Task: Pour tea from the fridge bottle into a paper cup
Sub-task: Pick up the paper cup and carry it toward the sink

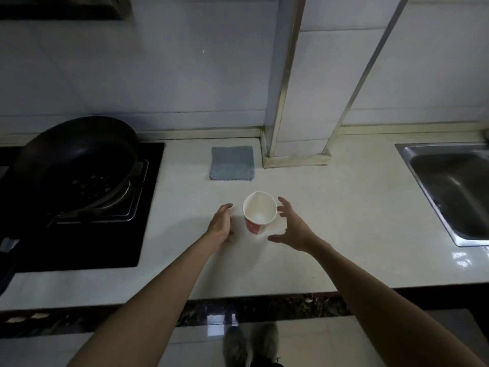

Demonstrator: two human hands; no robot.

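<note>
A paper cup (258, 213), white inside with a red band on its outer wall, stands upright on the white countertop (330, 207). Nothing shows inside it. My left hand (221, 225) rests on the counter just left of the cup, fingers loosely apart, a small gap between it and the cup. My right hand (292, 226) hovers just right of the cup with fingers spread wide, holding nothing. Neither hand touches the cup. No tea bottle or fridge is in view.
A black wok (76, 160) sits on a dark stove (87, 234) at the left. A folded grey-blue cloth (232, 162) lies behind the cup near the wall. A steel sink (455, 189) is set in the counter at the right. A tiled pillar (293, 115) rises behind.
</note>
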